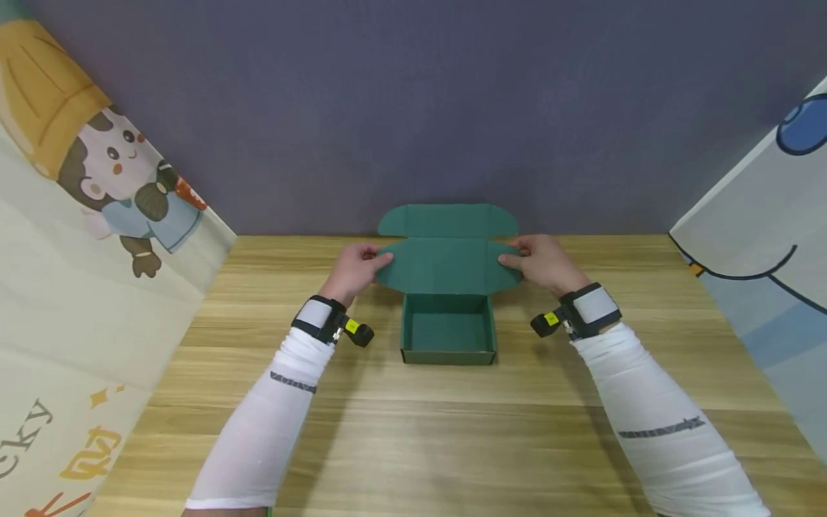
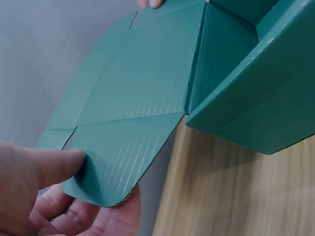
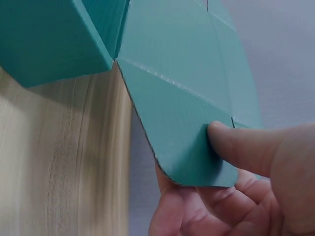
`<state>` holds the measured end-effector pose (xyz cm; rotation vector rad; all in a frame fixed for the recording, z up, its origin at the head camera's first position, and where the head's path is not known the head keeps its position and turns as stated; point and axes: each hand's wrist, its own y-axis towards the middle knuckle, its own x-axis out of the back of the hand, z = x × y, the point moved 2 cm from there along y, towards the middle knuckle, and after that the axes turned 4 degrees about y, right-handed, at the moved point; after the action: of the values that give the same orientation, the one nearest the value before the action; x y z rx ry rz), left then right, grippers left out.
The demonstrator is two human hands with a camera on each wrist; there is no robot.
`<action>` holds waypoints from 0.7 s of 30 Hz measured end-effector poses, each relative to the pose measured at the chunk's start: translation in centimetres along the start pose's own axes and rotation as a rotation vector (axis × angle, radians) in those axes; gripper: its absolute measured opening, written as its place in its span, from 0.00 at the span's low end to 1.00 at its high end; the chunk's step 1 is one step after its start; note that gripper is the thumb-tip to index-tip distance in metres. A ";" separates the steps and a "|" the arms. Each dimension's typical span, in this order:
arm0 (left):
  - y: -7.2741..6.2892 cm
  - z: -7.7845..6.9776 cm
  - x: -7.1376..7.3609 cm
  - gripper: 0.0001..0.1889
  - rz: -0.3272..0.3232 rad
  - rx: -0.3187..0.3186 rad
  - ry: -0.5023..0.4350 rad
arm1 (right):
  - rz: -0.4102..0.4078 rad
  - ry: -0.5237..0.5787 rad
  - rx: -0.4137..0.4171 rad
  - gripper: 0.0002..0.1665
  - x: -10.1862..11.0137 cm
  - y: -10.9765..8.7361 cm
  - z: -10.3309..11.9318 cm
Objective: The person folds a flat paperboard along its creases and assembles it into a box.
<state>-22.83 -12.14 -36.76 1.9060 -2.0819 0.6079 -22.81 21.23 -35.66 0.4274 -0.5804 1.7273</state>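
A green cardboard box (image 1: pixel 449 357) sits on the table with its lid (image 1: pixel 447 266) swung open to the back and its inside bare. My left hand (image 1: pixel 354 271) pinches the lid's left side flap (image 2: pixel 118 157), thumb on the inner face and fingers beneath. On the other side my right hand (image 1: pixel 545 264) pinches the right side flap (image 3: pixel 172 123) in the same way. The front tuck panel (image 1: pixel 447 220) of the lid stretches out beyond both hands, with a rounded ear at each end.
The wooden table (image 1: pixel 439 438) ends just behind the box at a dark grey-blue backdrop (image 1: pixel 446 108). Cartoon-printed cloths hang at the left (image 1: pixel 129 287) and right (image 1: pixel 743 215) sides. A small camera is strapped to each wrist.
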 end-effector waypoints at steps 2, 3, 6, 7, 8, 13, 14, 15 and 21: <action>0.0 -0.2 0.1 0.18 -0.014 -0.006 0.000 | -0.008 -0.019 0.010 0.27 0.0 0.0 0.1; 0.0 -0.2 0.1 0.18 -0.017 -0.006 -0.004 | -0.018 -0.029 0.014 0.27 0.1 0.0 0.1; -0.2 -0.4 0.2 0.17 -0.034 -0.018 -0.001 | -0.048 -0.057 0.021 0.28 0.2 0.1 0.1; -0.2 -0.5 0.3 0.17 -0.042 -0.025 0.005 | -0.058 -0.071 0.023 0.28 0.2 0.1 0.1; -0.3 -0.5 0.3 0.17 -0.050 -0.031 0.018 | -0.070 -0.082 0.027 0.28 0.3 0.1 0.1; -0.7 -0.9 0.5 0.16 -0.094 -0.074 0.071 | -0.134 -0.173 0.097 0.25 0.2 -0.1 0.4; -0.8 -1.0 0.5 0.16 -0.099 -0.083 0.080 | -0.151 -0.197 0.118 0.24 0.2 -0.2 0.5; -0.9 -1.1 0.5 0.15 -0.106 -0.091 0.081 | -0.165 -0.220 0.138 0.23 0.2 -0.4 0.6; -1.2 -1.3 0.5 0.14 -0.139 -0.131 0.106 | -0.197 -0.303 0.218 0.16 0.0 -1.3 1.6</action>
<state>-21.78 -12.07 -35.24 1.8823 -1.8587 0.5159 -21.61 20.49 -34.22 0.8828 -0.5456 1.5516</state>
